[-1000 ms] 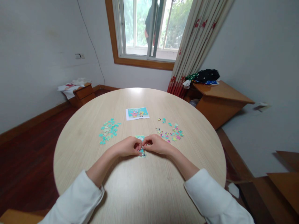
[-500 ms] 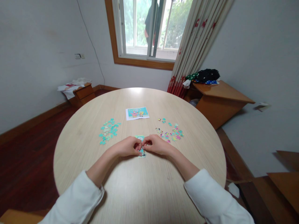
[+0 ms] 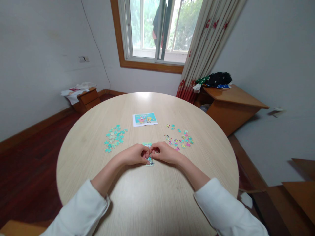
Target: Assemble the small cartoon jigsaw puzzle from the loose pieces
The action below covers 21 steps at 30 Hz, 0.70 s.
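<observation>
A narrow strip of joined jigsaw puzzle [image 3: 149,163] lies flat on the round table, partly covered by my fingers. My left hand [image 3: 136,154] is closed in a pinch at its left side, thumb and fingertips on the strip. From the right, my right hand [image 3: 164,152] pinches a small puzzle piece against the same strip; the piece is mostly hidden. The fingertips of both hands meet over the middle of the strip. Beyond them lies a printed reference picture [image 3: 144,119] with two cartoon figures on turquoise.
Loose turquoise puzzle pieces [image 3: 115,137] are spread to the left. Mixed pink, yellow and turquoise pieces [image 3: 185,140] lie to the right. The round table [image 3: 147,203] has a curved edge. A wooden desk [image 3: 231,98] with clothes stands behind on the right.
</observation>
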{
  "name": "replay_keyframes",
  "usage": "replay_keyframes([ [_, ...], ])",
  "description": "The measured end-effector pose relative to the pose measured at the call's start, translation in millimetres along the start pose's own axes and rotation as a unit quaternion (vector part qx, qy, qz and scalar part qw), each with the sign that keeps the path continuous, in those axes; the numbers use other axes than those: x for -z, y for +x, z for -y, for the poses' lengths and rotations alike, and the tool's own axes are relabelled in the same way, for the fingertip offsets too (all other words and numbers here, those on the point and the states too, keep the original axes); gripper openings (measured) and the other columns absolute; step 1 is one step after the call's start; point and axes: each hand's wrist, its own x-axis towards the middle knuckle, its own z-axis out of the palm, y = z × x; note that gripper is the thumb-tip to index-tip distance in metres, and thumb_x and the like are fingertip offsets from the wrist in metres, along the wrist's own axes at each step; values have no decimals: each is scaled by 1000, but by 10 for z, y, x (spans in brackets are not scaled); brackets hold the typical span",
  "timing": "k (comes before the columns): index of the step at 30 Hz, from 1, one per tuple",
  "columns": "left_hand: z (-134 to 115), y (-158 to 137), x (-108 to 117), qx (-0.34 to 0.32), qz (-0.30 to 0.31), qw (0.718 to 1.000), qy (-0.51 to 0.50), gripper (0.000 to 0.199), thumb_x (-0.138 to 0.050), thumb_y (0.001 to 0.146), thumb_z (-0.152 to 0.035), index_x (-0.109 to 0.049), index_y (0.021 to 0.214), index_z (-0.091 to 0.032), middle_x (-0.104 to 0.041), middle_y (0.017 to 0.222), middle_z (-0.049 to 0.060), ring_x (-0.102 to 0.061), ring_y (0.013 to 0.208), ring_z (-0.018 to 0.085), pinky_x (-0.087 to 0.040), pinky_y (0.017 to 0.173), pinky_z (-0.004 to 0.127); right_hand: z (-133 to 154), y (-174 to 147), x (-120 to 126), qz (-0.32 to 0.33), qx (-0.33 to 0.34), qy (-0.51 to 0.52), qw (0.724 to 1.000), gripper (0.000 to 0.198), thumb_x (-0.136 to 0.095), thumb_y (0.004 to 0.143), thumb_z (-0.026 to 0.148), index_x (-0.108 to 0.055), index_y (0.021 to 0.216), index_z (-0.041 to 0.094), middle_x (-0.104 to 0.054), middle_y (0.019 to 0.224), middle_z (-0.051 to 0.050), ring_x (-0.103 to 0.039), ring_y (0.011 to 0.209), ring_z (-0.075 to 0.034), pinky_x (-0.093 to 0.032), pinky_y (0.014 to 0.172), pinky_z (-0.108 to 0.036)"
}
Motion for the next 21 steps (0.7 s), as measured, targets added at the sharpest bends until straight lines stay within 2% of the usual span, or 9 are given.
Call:
replay_keyframes([
  [6,-32,-12,13,10,0,1000,-28,23,-58,70,-36,-51,61,-16,-43,54,-5,-36,53,9,-26,51,22,-64,12,-21,0,-4,58,998,6,-63,69,17,-63,75,14,-52,61,4,-46,58,-8,-35,54,-19],
  [11,-39,-5,44,14,-29,997,-66,31,-54,73,-42,-50,59,-15,-42,54,-4,-36,53,9,-27,51,23,-64,15,-10,-16,-12,83,996,12,-62,73,25,-61,73,13,-53,62,3,-46,58,-8,-34,54,-20],
  [16,14,38,54,21,-110,990,-82,29,-55,70,-40,-49,57,-15,-42,52,-4,-35,49,8,-25,48,22,-90,29,13,-46,-9,83,995,15,-59,75,29,-60,73,14,-55,63,1,-46,59,-9,-34,55,-21],
  [21,70,91,54,50,-191,972,-126,25,-52,70,-39,-50,60,-16,-46,46,-4,-36,42,8,-24,43,21,-112,50,24,-90,0,112,990,14,-57,74,28,-57,72,15,-53,62,2,-45,57,-9,-34,55,-21],
])
